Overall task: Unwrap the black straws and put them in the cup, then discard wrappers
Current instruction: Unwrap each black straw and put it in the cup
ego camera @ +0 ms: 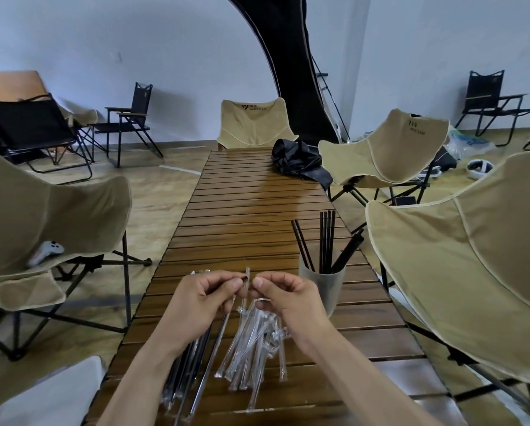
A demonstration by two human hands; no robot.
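Both hands hold one wrapped straw upright above the slatted table, at the top end of its wrapper.

The left hand (207, 298) and the right hand (283, 295) each pinch the upper end of the wrapped straw (247, 276) between thumb and forefinger, fingers curled narrow; the dark straw tip shows just beside the left thumb. The lower part of this straw runs down between the wrists. Beneath the hands, on the wooden table (251, 210), lie two groups: still-wrapped black straws (190, 364) under the left forearm, and a loose pile of clear wrappers (254, 348) below the right hand. The translucent cup (320, 285) stands just right of the right hand and holds several unwrapped straws (326, 241), leaning apart. A black bag (299, 162) lies at the table's far end.
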